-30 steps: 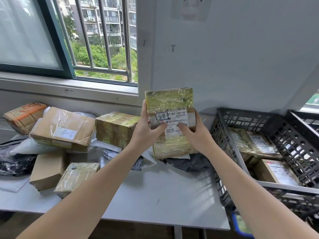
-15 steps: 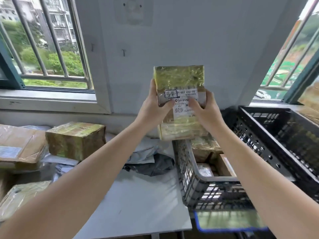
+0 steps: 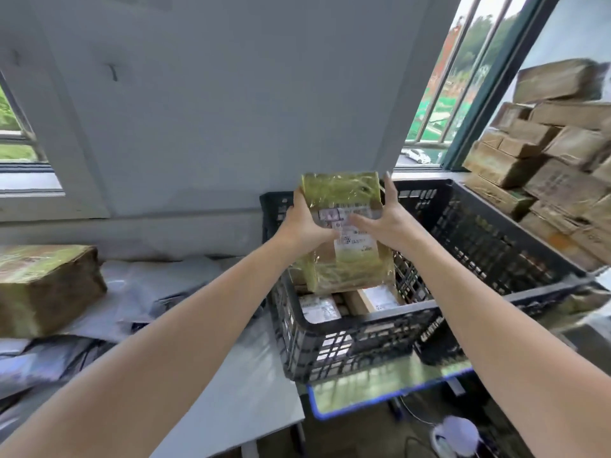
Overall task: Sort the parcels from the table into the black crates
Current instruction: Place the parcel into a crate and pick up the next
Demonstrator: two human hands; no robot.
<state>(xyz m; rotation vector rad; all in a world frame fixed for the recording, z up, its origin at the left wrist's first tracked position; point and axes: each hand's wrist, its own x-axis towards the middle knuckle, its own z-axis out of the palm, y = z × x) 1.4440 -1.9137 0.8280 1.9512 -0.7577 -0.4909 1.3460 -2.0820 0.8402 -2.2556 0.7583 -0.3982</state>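
Left hand: the left hand point(image 3: 302, 231) grips the left edge of the parcel point(image 3: 344, 193), with its fingers curled round the edge and its thumb pressed on the front beside the label.
Right hand: the right hand point(image 3: 388, 226) pinches the right edge. The thumb is stretched across the white label and one finger stands straight up along the edge. The other fingers are hidden behind the parcel.
Parcel: a flat box wrapped in glossy yellow-green film. It is held upright between the two hands, with the label facing the camera. Both hands sit at its middle, so the top rises above the fingers and the lower half hangs below them.
Parcel position: over the open top of the near black crate point(image 3: 363, 342), above the parcels in the crate point(image 3: 319, 307). I cannot tell whether it touches them.
Second black crate point(image 3: 496, 239): just right of the near one, with its mesh wall running behind the right forearm.
Table point(image 3: 238, 391): grey, to the left of the crates. The near crate stands at its right end.
On the table: a film-wrapped boxed parcel point(image 3: 43, 289) at far left lies among grey mailer bags point(image 3: 142, 292), well apart from the hands.
Stacked boxes point(image 3: 555, 153): brown cartons piled at far right, behind the second crate.
Background: a pale wall point(image 3: 231, 110) and a barred window point(image 3: 439, 104) to the right of it.
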